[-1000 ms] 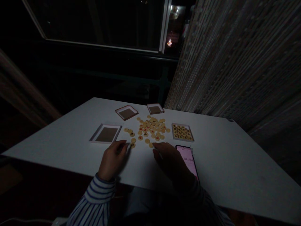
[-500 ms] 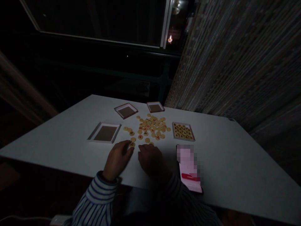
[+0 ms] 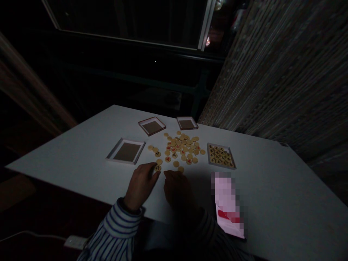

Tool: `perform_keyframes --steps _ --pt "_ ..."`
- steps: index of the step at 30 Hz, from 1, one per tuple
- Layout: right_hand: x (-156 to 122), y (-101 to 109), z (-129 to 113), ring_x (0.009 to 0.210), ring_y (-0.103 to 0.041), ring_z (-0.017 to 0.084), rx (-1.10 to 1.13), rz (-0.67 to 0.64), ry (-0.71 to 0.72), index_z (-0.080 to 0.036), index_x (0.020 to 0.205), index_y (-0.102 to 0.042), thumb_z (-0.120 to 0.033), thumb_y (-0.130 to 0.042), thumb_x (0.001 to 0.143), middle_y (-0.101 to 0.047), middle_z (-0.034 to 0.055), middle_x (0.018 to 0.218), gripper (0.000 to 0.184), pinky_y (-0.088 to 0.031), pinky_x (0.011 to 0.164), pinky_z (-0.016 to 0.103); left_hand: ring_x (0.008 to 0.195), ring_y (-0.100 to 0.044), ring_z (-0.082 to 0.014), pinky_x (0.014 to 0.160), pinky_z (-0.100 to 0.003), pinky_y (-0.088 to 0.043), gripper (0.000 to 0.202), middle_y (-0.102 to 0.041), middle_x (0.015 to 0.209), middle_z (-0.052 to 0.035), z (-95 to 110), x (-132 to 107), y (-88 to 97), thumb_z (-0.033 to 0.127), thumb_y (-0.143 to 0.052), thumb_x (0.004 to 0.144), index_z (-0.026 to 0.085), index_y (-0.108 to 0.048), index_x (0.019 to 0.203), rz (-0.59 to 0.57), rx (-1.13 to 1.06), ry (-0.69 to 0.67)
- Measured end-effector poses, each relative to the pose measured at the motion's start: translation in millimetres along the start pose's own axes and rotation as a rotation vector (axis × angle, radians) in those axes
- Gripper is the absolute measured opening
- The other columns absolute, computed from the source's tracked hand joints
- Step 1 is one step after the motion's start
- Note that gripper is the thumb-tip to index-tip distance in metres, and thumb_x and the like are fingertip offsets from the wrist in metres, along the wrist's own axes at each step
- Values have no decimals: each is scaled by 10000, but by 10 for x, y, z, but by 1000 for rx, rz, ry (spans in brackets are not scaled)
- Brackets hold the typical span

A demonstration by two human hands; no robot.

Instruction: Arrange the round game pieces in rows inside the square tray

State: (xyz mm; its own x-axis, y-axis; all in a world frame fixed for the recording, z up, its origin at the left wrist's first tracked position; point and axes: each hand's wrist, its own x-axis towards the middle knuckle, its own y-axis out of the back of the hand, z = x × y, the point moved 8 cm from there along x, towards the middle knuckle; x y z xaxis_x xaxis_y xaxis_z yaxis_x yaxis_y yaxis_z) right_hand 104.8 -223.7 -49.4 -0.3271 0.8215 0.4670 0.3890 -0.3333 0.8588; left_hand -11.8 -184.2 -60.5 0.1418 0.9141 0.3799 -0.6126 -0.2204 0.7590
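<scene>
My left hand (image 3: 141, 185) rests on the table with its thumb and forefinger closed about a round wooden xiangqi piece (image 3: 158, 168) marked in black. Just beyond those fingertips lies a plain-side-up piece (image 3: 159, 161). To the right, my right hand (image 3: 178, 190) is in shadow, its fingers curled together near the tabletop; whatever they may hold is hidden. A loose piece (image 3: 181, 169) lies at its knuckles. Farther out spreads a heap of xiangqi pieces (image 3: 185, 143), some face up with red or black characters, many blank side up.
On the white table (image 3: 76, 152) stand a shallow box (image 3: 111, 154) at left, two box lids or trays (image 3: 163, 127) (image 3: 197, 127) at the back, and a box of black-marked pieces (image 3: 234, 165) at right. A lit phone (image 3: 228, 230) lies by my right arm. A string curtain (image 3: 244, 90) hangs behind.
The whole view has shifted, so the table and its things sit slightly farther right. Both hands keep nearly the same places beside the pieces.
</scene>
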Motion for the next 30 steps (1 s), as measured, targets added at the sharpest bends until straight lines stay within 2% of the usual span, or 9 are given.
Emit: perform_keyframes --steps 15,30 --pt "-28 -21 18 928 -556 205 27 -13 -21 -129 1099 -550 -121 -433 824 -630 99 983 299 -462 817 364 946 -563 -246 852 -401 -436 290 -646 976 -97 45 6 2 331 -475 832 170 -589 1045 5 47 -43" --pt "-38 24 35 920 -567 201 31 52 -38 -134 1093 -560 -127 -433 823 -640 108 985 298 -462 822 358 952 -575 -194 864 -349 -465 256 -609 1028 -80 77 -22 133 332 -484 830 191 -550 1033 103 -198 13"
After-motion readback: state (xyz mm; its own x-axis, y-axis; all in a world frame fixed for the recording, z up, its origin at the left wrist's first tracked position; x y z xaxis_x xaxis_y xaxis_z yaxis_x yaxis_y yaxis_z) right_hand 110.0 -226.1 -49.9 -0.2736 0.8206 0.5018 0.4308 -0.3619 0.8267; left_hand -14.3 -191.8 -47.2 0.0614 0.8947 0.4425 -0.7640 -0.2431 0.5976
